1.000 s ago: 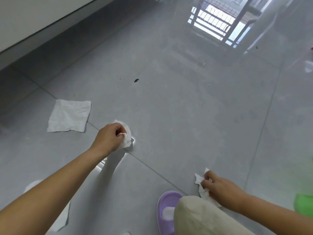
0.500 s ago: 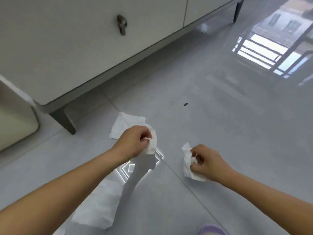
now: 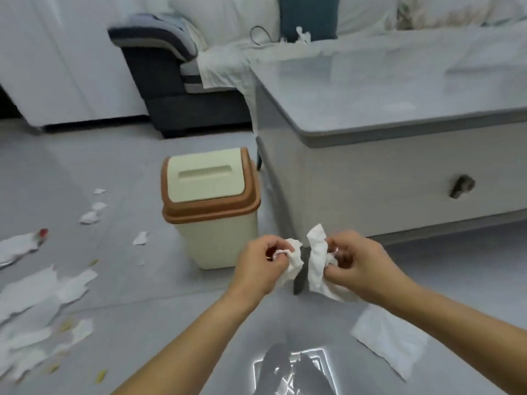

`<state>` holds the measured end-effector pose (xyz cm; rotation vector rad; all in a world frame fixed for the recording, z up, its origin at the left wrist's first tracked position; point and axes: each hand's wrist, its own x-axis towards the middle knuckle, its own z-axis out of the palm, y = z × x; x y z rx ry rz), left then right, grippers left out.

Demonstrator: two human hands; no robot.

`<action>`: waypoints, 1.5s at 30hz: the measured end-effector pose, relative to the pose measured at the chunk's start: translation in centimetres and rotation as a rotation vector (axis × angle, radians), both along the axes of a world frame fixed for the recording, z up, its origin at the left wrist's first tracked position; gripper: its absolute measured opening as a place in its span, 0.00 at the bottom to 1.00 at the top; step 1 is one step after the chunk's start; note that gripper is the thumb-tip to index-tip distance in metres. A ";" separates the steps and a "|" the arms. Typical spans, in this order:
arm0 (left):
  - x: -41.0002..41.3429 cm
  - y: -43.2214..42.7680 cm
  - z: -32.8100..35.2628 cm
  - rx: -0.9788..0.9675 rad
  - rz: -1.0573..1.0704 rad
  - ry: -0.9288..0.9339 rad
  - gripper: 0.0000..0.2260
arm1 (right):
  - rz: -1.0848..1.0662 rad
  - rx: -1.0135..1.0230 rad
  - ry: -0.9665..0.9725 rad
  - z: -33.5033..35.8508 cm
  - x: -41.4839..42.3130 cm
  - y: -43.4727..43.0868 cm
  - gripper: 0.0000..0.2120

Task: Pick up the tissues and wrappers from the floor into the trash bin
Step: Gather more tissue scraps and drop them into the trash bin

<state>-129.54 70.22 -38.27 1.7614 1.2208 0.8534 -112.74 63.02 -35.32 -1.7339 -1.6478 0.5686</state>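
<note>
My left hand (image 3: pixel 263 262) is shut on a crumpled white tissue (image 3: pixel 293 262). Close beside it, my right hand (image 3: pixel 358 265) grips another crumpled white tissue (image 3: pixel 318 260). Both hands hover above the floor, a little right of and nearer than the cream trash bin (image 3: pixel 212 238), whose brown-rimmed swing lid (image 3: pixel 204 178) is closed. A flat tissue (image 3: pixel 390 339) lies on the floor under my right forearm. Several torn tissues (image 3: pixel 42 295) and small wrappers (image 3: pixel 91 216) are scattered over the floor at the left.
A low grey-topped cabinet (image 3: pixel 385 178) with a knob stands right of the bin. A dark sofa (image 3: pixel 171 81) sits behind, by a white wall. The grey tiled floor (image 3: pixel 142 280) shows a bright light reflection near the bottom centre.
The view has swung from the floor by the cabinet leg to the trash bin. Both hands, each still holding its tissue, have come closer together and risen.
</note>
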 end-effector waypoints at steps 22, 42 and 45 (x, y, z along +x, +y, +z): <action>-16.1 5.4 -4.0 -0.149 0.361 -0.397 0.12 | 0.120 -0.130 -0.478 1.1 -15.6 26.5 0.08; -10.6 18.3 3.8 0.132 0.251 -0.081 0.10 | 0.223 -0.153 -0.513 -0.2 -13.3 23.9 0.16; -10.0 20.1 2.8 0.126 0.234 0.122 0.06 | 0.241 -0.176 -0.536 -0.3 -13.4 23.0 0.17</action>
